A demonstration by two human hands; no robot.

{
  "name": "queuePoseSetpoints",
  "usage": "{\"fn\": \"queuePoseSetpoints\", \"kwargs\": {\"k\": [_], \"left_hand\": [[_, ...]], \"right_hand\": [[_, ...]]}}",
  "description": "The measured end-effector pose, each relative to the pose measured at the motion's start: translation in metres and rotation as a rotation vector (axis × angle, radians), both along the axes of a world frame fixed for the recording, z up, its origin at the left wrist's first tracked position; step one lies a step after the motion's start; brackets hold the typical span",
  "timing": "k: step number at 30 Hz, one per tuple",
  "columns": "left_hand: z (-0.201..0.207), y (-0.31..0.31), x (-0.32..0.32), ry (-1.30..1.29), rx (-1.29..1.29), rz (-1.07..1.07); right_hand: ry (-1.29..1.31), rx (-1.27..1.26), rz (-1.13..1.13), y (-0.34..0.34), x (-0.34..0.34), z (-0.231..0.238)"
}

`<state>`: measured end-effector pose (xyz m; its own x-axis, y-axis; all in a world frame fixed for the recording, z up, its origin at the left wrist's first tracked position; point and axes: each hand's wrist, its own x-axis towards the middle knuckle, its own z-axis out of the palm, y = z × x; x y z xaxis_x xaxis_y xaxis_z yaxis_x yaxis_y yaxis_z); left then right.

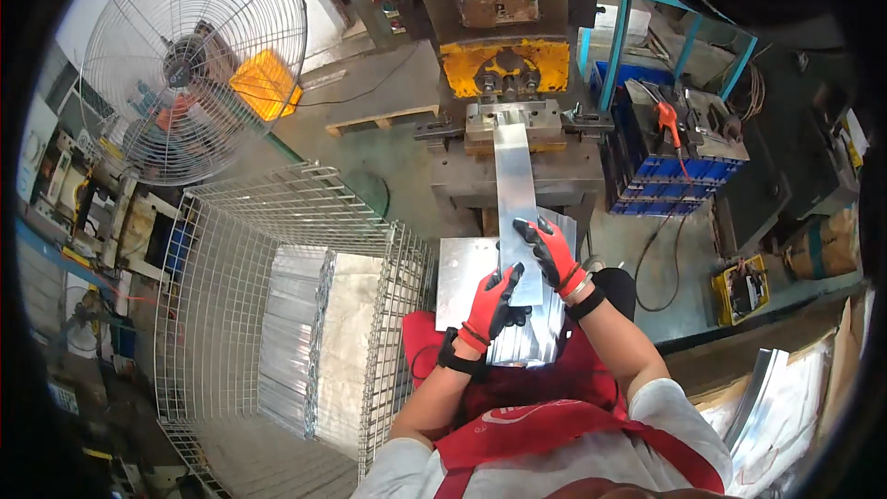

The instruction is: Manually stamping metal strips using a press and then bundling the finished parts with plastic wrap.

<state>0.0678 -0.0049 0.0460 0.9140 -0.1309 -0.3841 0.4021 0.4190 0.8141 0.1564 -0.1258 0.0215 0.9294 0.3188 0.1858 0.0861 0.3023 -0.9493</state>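
Both of my hands wear red and black gloves and hold one long, flat metal strip (516, 180). My left hand (492, 303) is closed on the strip's near left edge, thumb on top. Higher up, my right hand (549, 249) grips the right edge, thumb lying across the face. The strip's far end rests in the die (511, 120) of a press (494, 5) with a yellow front. Beneath my hands lies a stack of similar metal strips (522, 348) on my lap. A flat metal plate (459, 279) sits left of that stack.
To my left stands a wire mesh cage (383, 337) holding stacked metal strips (288, 337). A large fan (194, 65) is at the far left. Blue crates (661, 187) with a red air gun (667, 120) stand at the right. A yellow bin (742, 289) sits on the floor.
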Motion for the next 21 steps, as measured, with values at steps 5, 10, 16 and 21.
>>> {"fn": "queuePoseSetpoints", "kwargs": {"k": [5,10,16,21], "left_hand": [[-0.008,-0.005,0.006,-0.089,0.074,0.056],[-0.019,-0.005,0.018,-0.079,0.005,0.085],[-0.001,-0.001,0.028,-0.063,0.074,0.026],[-0.009,-0.003,0.042,-0.175,0.002,0.160]], "right_hand": [[0.199,0.065,0.006,-0.001,0.008,-0.011],[-0.059,-0.085,-0.019,-0.004,0.022,-0.020],[-0.151,0.003,-0.094,0.003,0.020,-0.022],[-0.377,-0.172,-0.123,0.002,0.013,-0.019]]}}
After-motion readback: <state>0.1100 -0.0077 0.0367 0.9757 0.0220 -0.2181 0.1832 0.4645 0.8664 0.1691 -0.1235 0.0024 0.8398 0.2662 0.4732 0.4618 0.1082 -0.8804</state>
